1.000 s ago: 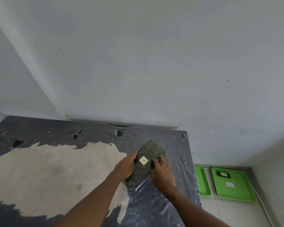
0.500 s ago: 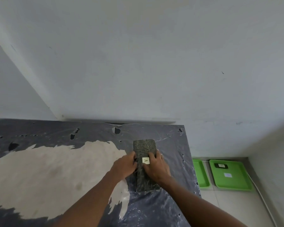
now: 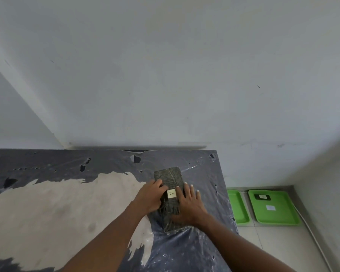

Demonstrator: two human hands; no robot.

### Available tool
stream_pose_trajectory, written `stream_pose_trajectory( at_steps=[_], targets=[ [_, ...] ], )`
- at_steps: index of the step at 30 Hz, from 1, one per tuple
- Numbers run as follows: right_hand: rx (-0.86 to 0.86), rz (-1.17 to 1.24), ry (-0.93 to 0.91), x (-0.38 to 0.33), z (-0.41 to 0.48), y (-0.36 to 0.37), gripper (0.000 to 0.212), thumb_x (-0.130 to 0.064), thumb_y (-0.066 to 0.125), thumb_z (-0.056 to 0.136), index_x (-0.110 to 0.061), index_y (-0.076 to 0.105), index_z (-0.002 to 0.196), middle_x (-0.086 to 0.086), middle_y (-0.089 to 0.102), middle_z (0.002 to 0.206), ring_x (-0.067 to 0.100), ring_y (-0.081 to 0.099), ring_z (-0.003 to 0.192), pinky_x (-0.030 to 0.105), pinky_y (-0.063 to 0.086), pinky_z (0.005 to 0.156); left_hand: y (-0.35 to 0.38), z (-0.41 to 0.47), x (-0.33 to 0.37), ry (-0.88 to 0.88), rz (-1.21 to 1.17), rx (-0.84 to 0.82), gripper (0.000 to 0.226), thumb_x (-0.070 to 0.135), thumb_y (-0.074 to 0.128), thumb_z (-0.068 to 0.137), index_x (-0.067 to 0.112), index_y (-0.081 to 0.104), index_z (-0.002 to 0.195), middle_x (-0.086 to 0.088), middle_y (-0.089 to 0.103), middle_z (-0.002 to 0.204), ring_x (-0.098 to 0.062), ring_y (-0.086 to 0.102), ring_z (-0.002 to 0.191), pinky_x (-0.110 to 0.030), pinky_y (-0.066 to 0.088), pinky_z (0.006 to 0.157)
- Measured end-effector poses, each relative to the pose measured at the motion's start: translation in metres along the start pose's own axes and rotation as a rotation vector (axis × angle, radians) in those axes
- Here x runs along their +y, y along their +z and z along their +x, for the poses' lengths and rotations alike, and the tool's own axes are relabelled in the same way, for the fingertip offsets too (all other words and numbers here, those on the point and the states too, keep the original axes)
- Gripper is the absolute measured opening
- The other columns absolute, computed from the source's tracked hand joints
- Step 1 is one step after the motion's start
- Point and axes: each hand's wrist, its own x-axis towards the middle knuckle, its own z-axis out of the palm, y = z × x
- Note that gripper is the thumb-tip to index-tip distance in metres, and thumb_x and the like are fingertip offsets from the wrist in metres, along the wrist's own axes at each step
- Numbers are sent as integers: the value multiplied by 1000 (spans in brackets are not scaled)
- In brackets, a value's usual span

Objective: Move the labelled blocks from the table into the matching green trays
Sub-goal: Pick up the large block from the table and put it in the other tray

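Both hands clasp the block (image 3: pixel 170 197) lying flat on the table (image 3: pixel 47 213): left hand (image 3: pixel 150 197) curled on its 9 o'clock edge, right hand (image 3: pixel 189 205) spread over its 3 o'clock side. It looks rigid, probably heavy; grip the long edges. Green trays (image 3: pixel 274 208) wait at 3 o'clock, on the floor.

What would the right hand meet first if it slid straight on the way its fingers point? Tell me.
The right hand points toward the wall, lying on the block labelled A. Past its fingertips lies bare plastic-covered table; then likely the wall, though depth is unclear.
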Motion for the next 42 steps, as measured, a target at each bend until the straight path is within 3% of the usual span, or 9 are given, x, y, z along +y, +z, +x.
stream_pose_trajectory(
  at_steps=[3, 6, 10, 14, 20, 24, 27, 34, 42],
  targets=[
    [-36, 34, 9, 4, 2, -15, 96, -62, 60, 81, -21, 8, 151, 26, 2, 160, 48, 11, 145, 64, 20, 116, 3, 2, -4, 49, 107, -16, 49, 23, 64, 86, 23, 48, 132, -9, 47, 131, -31, 48, 119, -42, 48, 92],
    [-82, 184, 120, -14, -5, -11, 113, -79, 56, 71, -23, 1, 152, 26, 1, 160, 46, 15, 145, 60, 30, 113, 4, 2, -6, 67, 96, -31, 51, 22, 69, 84, 21, 47, 130, -11, 44, 135, -33, 48, 123, -44, 48, 94],
    [-42, 164, 198, -29, -17, 14, 133, -86, 58, 62, -21, -17, 151, 26, -15, 159, 46, 3, 147, 62, 29, 113, 6, 1, -2, 71, 40, -32, 50, 22, 63, 90, 17, 46, 137, -13, 30, 158, -34, 36, 142, -48, 40, 110],
    [2, 168, 199, -36, -15, 22, 132, -75, 66, 64, -19, -17, 151, 27, -16, 158, 47, 0, 146, 62, 26, 112, 0, 2, -5, 84, 31, -22, 47, 27, 58, 92, 19, 46, 137, -10, 38, 151, -31, 42, 136, -47, 45, 104],
    [-54, -35, -111, 5, -9, 16, 135, -69, 74, 64, -24, -21, 150, 25, -21, 158, 49, -12, 145, 65, -1, 116, -4, -1, -11, 145, 127, -29, 54, 37, 69, 76, 19, 48, 123, -10, 44, 131, -32, 48, 120, -42, 47, 93],
    [-98, -213, -337, 44, -2, 1, 139, -57, 82, 65, -34, -29, 145, 18, -25, 158, 39, -26, 142, 58, -13, 114, 11, -1, -12, 216, 163, -71, 80, 50, 73, 74, 21, 38, 140, -13, 14, 163, -36, 13, 150, -54, 21, 120],
    [-88, -297, -397, 59, 0, -12, 131, -47, 82, 70, -37, -24, 147, 11, -23, 160, 36, -27, 141, 58, -13, 114, 19, 3, -3, 224, 187, -91, 93, 56, 73, 74, 18, 30, 147, -11, 1, 167, -37, 1, 153, -61, 11, 121],
    [1, -147, -181, 64, -18, -8, 109, -51, 64, 85, -23, -18, 151, 3, -23, 159, 33, -17, 148, 59, -8, 120, 17, 14, 12, 138, 135, -104, 89, 54, 74, 71, 23, 27, 140, -13, 17, 157, -37, 24, 143, -58, 35, 111],
    [47, 11, -22, 72, -35, -4, 104, -53, 60, 86, -12, -8, 153, 13, -10, 164, 32, -9, 150, 55, 2, 122, 15, 18, 28, 21, 125, -144, 125, 65, 75, 63, 23, 1, 156, -10, 27, 151, -37, 29, 137, -66, 39, 103]
  ],
)
